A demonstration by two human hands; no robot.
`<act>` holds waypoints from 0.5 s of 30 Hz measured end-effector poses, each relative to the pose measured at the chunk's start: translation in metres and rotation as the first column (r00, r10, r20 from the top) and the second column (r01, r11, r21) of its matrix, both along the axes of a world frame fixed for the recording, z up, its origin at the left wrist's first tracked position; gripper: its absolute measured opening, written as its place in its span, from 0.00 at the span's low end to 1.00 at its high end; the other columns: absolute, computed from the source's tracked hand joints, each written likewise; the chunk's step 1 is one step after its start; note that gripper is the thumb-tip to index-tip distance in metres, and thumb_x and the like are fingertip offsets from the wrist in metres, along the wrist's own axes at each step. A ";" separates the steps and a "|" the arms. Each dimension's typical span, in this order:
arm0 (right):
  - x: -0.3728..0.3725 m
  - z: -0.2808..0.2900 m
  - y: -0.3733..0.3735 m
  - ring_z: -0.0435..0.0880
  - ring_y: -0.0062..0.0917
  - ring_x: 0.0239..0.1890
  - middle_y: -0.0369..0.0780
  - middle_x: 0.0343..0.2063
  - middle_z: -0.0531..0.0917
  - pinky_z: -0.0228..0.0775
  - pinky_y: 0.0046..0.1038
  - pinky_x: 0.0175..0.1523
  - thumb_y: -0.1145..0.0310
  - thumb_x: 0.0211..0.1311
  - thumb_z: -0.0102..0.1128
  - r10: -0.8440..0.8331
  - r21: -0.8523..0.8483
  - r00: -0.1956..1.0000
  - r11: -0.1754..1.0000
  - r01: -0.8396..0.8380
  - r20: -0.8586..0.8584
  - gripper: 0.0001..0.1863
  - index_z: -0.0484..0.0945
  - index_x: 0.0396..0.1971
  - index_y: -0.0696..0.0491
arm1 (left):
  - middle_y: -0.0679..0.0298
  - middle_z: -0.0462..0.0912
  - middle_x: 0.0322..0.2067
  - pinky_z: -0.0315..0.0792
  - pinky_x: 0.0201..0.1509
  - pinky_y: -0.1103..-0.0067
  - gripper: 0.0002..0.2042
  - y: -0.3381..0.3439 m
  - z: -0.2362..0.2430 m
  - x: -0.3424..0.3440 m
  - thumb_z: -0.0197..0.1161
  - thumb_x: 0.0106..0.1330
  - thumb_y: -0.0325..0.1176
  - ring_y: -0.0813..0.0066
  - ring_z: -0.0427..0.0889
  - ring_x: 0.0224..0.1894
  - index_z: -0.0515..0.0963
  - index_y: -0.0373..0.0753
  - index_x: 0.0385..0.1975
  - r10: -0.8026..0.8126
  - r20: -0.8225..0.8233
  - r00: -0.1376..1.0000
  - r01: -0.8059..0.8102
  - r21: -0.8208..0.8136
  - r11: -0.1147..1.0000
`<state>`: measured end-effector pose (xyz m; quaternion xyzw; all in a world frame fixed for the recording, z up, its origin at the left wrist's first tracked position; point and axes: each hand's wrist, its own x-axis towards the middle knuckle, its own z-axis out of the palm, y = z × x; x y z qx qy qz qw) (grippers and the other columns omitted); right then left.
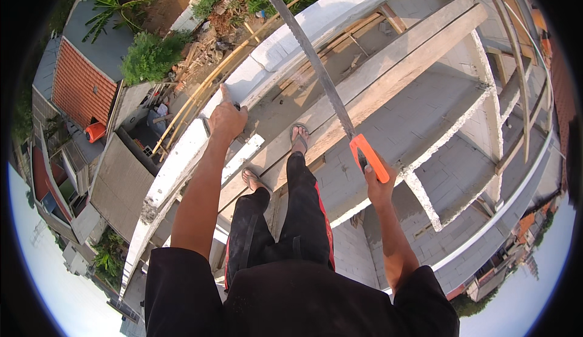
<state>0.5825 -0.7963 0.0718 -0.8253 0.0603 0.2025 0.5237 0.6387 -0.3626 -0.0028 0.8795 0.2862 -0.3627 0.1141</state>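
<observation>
My right hand (pixel 381 185) is wrapped round the orange handle of a handsaw (pixel 322 72). Its long toothed blade points up and away, over the planks and toward the white block wall (pixel 276 46). On my left, my left hand (pixel 228 118) reaches to a break in that wall. The index finger is stretched out near the blocks, while the other fingers curl by a small dark thing that I cannot make out. Both my sandalled feet stand on wooden planks (pixel 419 36), and a narrow white strip of block (pixel 244 154) lies beside the left foot.
Rough-edged block walls (pixel 486 118) divide deep rooms below on the right. Bamboo poles (pixel 194 97) run outside the wall, above rubble and plants. A tiled roof (pixel 84 85) lies lower at the left. Timber poles (pixel 516 51) cross at the far right.
</observation>
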 end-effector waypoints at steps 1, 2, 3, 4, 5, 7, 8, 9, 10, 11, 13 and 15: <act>-0.013 0.020 -0.013 0.76 0.17 0.30 0.39 0.30 0.85 0.71 0.25 0.35 0.57 0.73 0.63 -0.056 -0.008 0.998 0.998 0.056 0.014 0.27 0.81 0.61 0.63 | 0.40 0.87 0.50 0.79 0.61 0.60 0.51 0.001 -0.001 0.000 0.63 0.70 0.51 0.45 0.87 0.54 0.36 0.37 0.83 -0.001 0.002 1.000 0.001 -0.003 1.000; -0.022 0.038 -0.024 0.75 0.17 0.29 0.38 0.28 0.84 0.69 0.25 0.34 0.56 0.73 0.62 -0.064 -0.055 0.998 0.996 0.065 0.018 0.28 0.81 0.62 0.63 | 0.40 0.87 0.51 0.79 0.62 0.60 0.52 0.001 -0.002 0.000 0.63 0.70 0.51 0.46 0.87 0.55 0.36 0.38 0.83 -0.001 0.004 1.000 0.001 -0.010 1.000; -0.031 0.054 -0.035 0.74 0.17 0.28 0.37 0.26 0.82 0.68 0.26 0.33 0.55 0.73 0.62 -0.076 -0.098 0.997 0.992 0.078 0.024 0.29 0.80 0.62 0.63 | 0.40 0.86 0.53 0.79 0.62 0.60 0.52 0.001 0.001 0.002 0.63 0.69 0.51 0.46 0.86 0.56 0.35 0.38 0.83 -0.001 -0.003 1.000 0.001 -0.012 1.000; -0.038 0.068 -0.043 0.73 0.17 0.28 0.36 0.24 0.80 0.67 0.26 0.32 0.54 0.73 0.61 -0.088 -0.138 0.995 0.986 0.093 0.036 0.29 0.80 0.62 0.63 | 0.41 0.86 0.53 0.79 0.63 0.60 0.52 0.001 0.003 0.002 0.63 0.69 0.51 0.46 0.86 0.56 0.35 0.38 0.83 0.009 -0.002 1.000 -0.009 -0.026 1.000; -0.048 0.077 -0.051 0.72 0.17 0.27 0.35 0.23 0.78 0.65 0.26 0.31 0.54 0.73 0.60 -0.116 -0.156 0.992 0.980 0.121 0.039 0.29 0.81 0.61 0.63 | 0.41 0.86 0.54 0.79 0.63 0.60 0.52 0.002 0.003 -0.001 0.63 0.69 0.50 0.46 0.86 0.57 0.34 0.38 0.83 0.019 -0.003 1.000 -0.020 -0.040 0.999; -0.067 0.085 -0.056 0.70 0.16 0.24 0.34 0.20 0.74 0.62 0.26 0.29 0.54 0.74 0.59 -0.171 -0.180 0.984 0.967 0.179 0.059 0.28 0.82 0.59 0.64 | 0.42 0.86 0.54 0.78 0.63 0.60 0.53 0.006 0.003 -0.003 0.64 0.69 0.50 0.47 0.86 0.58 0.34 0.38 0.83 0.041 0.009 0.999 -0.041 -0.068 0.997; -0.076 0.095 -0.054 0.70 0.16 0.24 0.33 0.20 0.73 0.61 0.26 0.29 0.54 0.74 0.59 -0.194 -0.201 0.979 0.959 0.202 0.058 0.27 0.82 0.56 0.64 | 0.43 0.86 0.54 0.78 0.63 0.60 0.53 0.007 0.004 -0.001 0.64 0.69 0.49 0.47 0.85 0.58 0.33 0.37 0.83 0.038 0.017 0.999 -0.036 -0.078 0.996; -0.088 0.104 -0.051 0.69 0.16 0.23 0.33 0.19 0.72 0.60 0.25 0.28 0.54 0.74 0.59 -0.218 -0.218 0.974 0.950 0.225 0.055 0.26 0.83 0.53 0.64 | 0.43 0.86 0.54 0.78 0.63 0.60 0.53 0.007 0.006 -0.001 0.64 0.68 0.49 0.47 0.85 0.58 0.33 0.37 0.82 0.033 0.023 0.999 -0.031 -0.084 0.996; -0.099 0.115 -0.044 0.68 0.15 0.22 0.32 0.18 0.71 0.60 0.24 0.28 0.53 0.74 0.59 -0.291 -0.196 0.956 0.936 0.292 0.033 0.23 0.81 0.43 0.62 | 0.43 0.86 0.54 0.78 0.63 0.60 0.53 0.007 0.005 -0.003 0.64 0.68 0.48 0.47 0.85 0.58 0.33 0.36 0.82 0.029 0.022 0.999 -0.027 -0.095 0.995; -0.109 0.126 -0.036 0.68 0.15 0.21 0.31 0.17 0.71 0.59 0.23 0.27 0.52 0.75 0.59 -0.361 -0.170 0.933 0.918 0.357 0.012 0.23 0.80 0.34 0.61 | 0.43 0.86 0.54 0.78 0.63 0.60 0.53 0.009 0.003 -0.002 0.63 0.68 0.48 0.47 0.85 0.58 0.33 0.35 0.82 0.034 0.034 0.999 -0.031 -0.092 0.995; -0.130 0.140 -0.030 0.67 0.15 0.20 0.31 0.16 0.70 0.58 0.23 0.25 0.51 0.76 0.58 -0.396 -0.141 0.918 0.909 0.393 0.008 0.23 0.76 0.29 0.58 | 0.43 0.86 0.54 0.78 0.62 0.60 0.53 0.007 -0.003 -0.004 0.63 0.68 0.47 0.47 0.85 0.58 0.32 0.34 0.82 0.019 0.037 0.999 -0.016 -0.104 0.994; -0.140 0.153 -0.017 0.65 0.18 0.16 0.35 0.15 0.69 0.57 0.24 0.22 0.54 0.82 0.52 -0.423 -0.125 0.906 0.898 0.423 0.021 0.27 0.69 0.20 0.55 | 0.42 0.86 0.53 0.78 0.62 0.60 0.53 0.010 -0.006 -0.007 0.62 0.68 0.46 0.47 0.86 0.57 0.32 0.33 0.82 0.015 0.020 1.000 -0.012 -0.125 0.992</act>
